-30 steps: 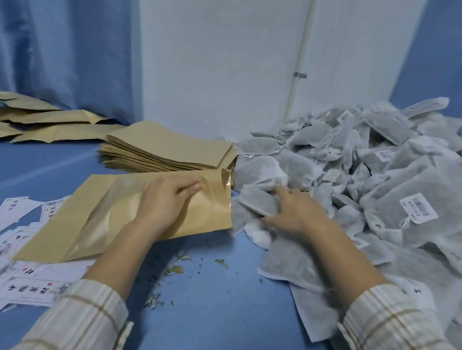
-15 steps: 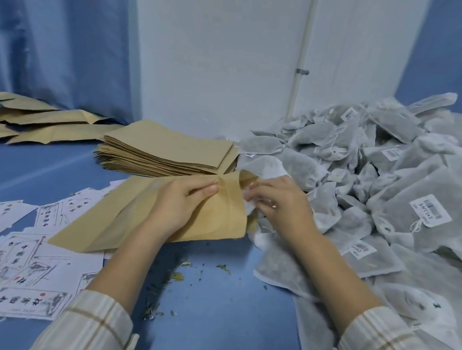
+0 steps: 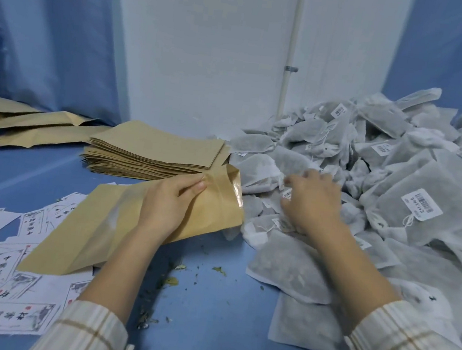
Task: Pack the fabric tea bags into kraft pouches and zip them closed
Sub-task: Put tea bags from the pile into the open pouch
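A blue, smooth table surface (image 3: 208,329) carries everything. A neat stack of flat kraft paper pouches (image 3: 155,152) sits at its middle back, with looser kraft pouches (image 3: 29,125) spread far left. White printed paper labels (image 3: 6,293) lie scattered at the near left. A large heap of grey-white fabric tea bags (image 3: 393,192) fills the right side. Small green-brown leaf crumbs (image 3: 170,282) dot the centre.

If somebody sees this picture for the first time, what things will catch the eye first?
A big heap of grey tea bags fills the right side, with the right hand reaching into it. At centre, the left hand holds a brown pouch by its open mouth; more pouches are stacked behind.
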The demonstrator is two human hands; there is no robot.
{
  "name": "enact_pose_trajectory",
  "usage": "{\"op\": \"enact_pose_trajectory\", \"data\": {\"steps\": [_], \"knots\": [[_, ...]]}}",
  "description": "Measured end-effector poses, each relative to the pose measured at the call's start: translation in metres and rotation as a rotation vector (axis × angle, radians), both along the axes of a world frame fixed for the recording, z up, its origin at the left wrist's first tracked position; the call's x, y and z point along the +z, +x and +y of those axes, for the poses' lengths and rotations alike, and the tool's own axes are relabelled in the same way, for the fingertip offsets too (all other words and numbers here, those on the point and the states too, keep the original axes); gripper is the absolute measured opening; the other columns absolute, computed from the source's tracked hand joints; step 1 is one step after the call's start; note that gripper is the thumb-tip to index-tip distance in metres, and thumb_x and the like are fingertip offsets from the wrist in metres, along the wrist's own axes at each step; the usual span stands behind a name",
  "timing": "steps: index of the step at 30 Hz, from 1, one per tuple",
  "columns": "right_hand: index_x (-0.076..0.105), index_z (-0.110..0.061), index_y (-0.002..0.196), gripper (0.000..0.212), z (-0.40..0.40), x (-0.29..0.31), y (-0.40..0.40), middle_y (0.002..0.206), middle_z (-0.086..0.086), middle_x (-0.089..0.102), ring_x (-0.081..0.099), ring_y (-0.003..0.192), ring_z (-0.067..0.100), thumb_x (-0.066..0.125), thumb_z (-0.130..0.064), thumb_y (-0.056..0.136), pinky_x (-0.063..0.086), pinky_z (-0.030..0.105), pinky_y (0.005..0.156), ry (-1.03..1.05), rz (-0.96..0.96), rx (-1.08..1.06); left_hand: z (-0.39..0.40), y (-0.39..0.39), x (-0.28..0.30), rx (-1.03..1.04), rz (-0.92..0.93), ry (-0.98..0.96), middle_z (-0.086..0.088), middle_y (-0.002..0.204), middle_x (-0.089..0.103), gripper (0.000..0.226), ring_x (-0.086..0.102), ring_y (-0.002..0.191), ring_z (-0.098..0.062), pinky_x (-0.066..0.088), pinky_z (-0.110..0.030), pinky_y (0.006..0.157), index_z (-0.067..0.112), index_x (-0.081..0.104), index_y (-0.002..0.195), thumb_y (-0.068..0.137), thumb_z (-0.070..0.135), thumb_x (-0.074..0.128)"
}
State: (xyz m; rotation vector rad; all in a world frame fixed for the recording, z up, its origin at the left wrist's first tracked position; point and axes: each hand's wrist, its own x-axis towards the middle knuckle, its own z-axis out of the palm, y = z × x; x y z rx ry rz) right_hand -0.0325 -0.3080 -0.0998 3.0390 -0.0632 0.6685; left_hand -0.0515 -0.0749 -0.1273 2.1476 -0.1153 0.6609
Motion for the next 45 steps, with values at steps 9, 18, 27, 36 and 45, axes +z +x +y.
{"op": "enact_pose_trajectory", "data": {"steps": [9,18,27,36,45], "knots": [[0.051,-0.019,0.124,0.059,-0.009,-0.018,-0.002,0.122,0.006,0.049,0.051,0.111,0.024,0.072,-0.035,0.072,0.04,0.031,0.088,0.601,-0.119,0.152,-0.014,-0.002,-0.003,-0.046,-0.046,0.039,0.018,0.109,0.067,0.022,0.048,0.094,0.008,0.033,-0.004,0.072,0.033,0.069,0.11,0.09,0.034,0.058],[0.07,-0.029,0.1,0.044,-0.006,-0.012,-0.014,0.089,-0.013,0.071,0.066,0.083,0.0,0.084,-0.019,0.06,0.052,0.014,0.068,1.334,0.136,0.624,-0.003,0.002,-0.001,0.068,-0.069,-0.004,0.017,0.115,0.063,0.027,0.051,0.107,0.0,0.029,-0.01,0.08,0.027,0.067,0.115,0.09,0.033,0.059],[0.056,-0.012,0.08,0.02,0.045,-0.019,-0.013,0.07,-0.003,0.05,0.043,0.061,0.005,0.043,-0.009,0.095,0.037,0.014,0.055,1.093,0.39,0.585,-0.029,-0.008,0.002,-0.189,-0.207,0.008,0.038,0.093,0.055,0.019,0.05,0.094,0.018,0.035,-0.004,0.089,0.023,0.073,0.104,0.086,0.022,0.066],[0.069,-0.026,0.086,0.032,-0.002,0.018,-0.024,0.089,-0.002,0.069,0.064,0.073,0.012,0.074,-0.051,0.067,0.057,0.028,0.068,0.468,0.575,0.434,-0.011,-0.003,-0.006,-0.064,-0.189,0.089,0.031,0.096,0.056,0.02,0.043,0.09,0.024,0.029,0.006,0.076,0.026,0.072,0.106,0.088,0.025,0.063],[0.054,-0.037,0.108,0.061,0.002,0.005,-0.023,0.104,-0.006,0.053,0.058,0.08,0.011,0.085,-0.044,0.056,0.052,0.026,0.063,0.31,0.68,0.386,-0.005,-0.002,-0.007,-0.071,-0.198,0.072,0.031,0.095,0.056,0.021,0.042,0.083,0.034,0.029,0.007,0.074,0.025,0.072,0.107,0.088,0.023,0.064]]}}
